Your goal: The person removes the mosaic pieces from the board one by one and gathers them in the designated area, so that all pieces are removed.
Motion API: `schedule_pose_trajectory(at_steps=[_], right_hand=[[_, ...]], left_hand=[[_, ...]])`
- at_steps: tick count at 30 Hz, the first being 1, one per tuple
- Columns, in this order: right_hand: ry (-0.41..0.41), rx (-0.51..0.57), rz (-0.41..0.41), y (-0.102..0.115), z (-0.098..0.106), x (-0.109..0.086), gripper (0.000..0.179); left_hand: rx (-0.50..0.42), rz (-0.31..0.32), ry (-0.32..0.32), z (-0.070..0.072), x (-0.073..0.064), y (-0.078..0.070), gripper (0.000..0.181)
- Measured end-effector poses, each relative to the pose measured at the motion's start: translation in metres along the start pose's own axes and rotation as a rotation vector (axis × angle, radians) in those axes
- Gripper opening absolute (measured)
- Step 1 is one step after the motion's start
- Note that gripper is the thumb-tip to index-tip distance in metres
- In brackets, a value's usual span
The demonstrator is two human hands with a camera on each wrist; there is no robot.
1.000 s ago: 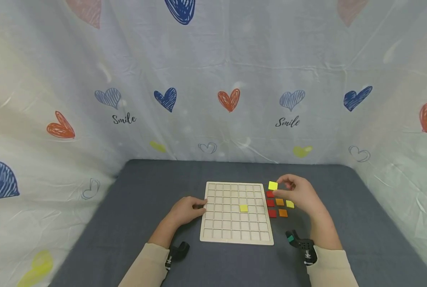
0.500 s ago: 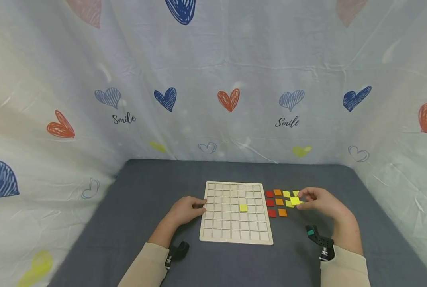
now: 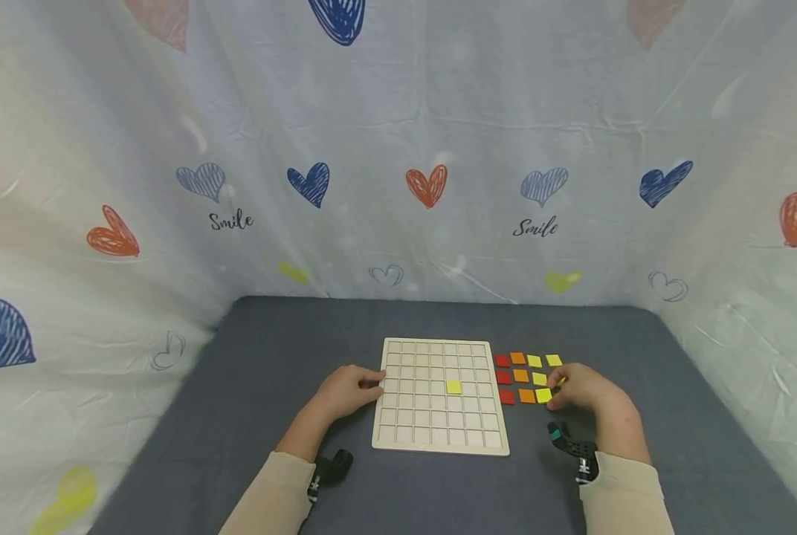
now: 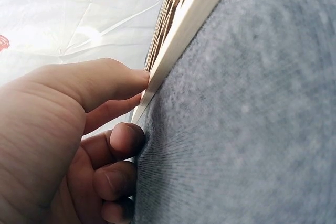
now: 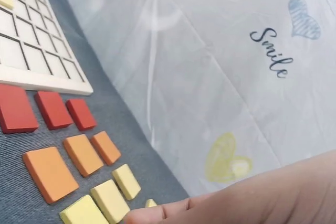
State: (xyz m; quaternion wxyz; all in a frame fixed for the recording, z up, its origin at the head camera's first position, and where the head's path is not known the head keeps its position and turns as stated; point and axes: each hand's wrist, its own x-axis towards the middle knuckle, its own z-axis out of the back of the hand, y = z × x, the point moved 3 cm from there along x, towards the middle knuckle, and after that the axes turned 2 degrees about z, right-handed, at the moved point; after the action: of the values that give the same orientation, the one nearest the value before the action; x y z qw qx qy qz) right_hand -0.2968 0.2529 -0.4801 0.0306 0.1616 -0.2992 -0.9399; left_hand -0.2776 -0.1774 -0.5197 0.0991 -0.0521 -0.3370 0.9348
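Note:
A wooden grid board lies on the table with one yellow tile in a cell. My left hand holds its left edge; in the left wrist view the thumb and index finger meet the rim, the other fingers curled at the cloth. Right of the board, my right hand pinches a yellow tile at the near end of a yellow column. In the right wrist view a fingertip shows beside the yellow tiles; the rest of its grip is out of frame.
Between board and right hand stand a column of red tiles and one of orange tiles. Another yellow tile lies beyond the right fingers. A dark cloth covers the table, with a heart-printed curtain behind.
My right hand has moved from beyond the red tiles to the right, then nearer me, carrying a yellow tile to the near end of the yellow column. The left hand keeps its place.

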Motion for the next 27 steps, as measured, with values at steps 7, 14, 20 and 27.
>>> schedule_pose_trajectory(at_steps=[7, 14, 20, 27], right_hand=[[-0.06, 0.018, 0.046, 0.007, 0.013, -0.01, 0.04], [-0.154, 0.041, 0.111, 0.031, 0.019, -0.02, 0.038], [-0.246, 0.046, 0.16, 0.062, 0.018, -0.026, 0.04], [-0.28, 0.096, 0.249, 0.091, -0.001, -0.021, 0.039]], left_hand=[[0.001, 0.005, -0.001, 0.001, 0.0, -0.001, 0.039], [-0.002, 0.005, -0.003, 0.001, 0.0, -0.001, 0.039], [-0.01, 0.005, 0.0, 0.001, 0.0, -0.002, 0.039], [-0.013, 0.0, 0.004, 0.001, -0.001, -0.002, 0.039]])
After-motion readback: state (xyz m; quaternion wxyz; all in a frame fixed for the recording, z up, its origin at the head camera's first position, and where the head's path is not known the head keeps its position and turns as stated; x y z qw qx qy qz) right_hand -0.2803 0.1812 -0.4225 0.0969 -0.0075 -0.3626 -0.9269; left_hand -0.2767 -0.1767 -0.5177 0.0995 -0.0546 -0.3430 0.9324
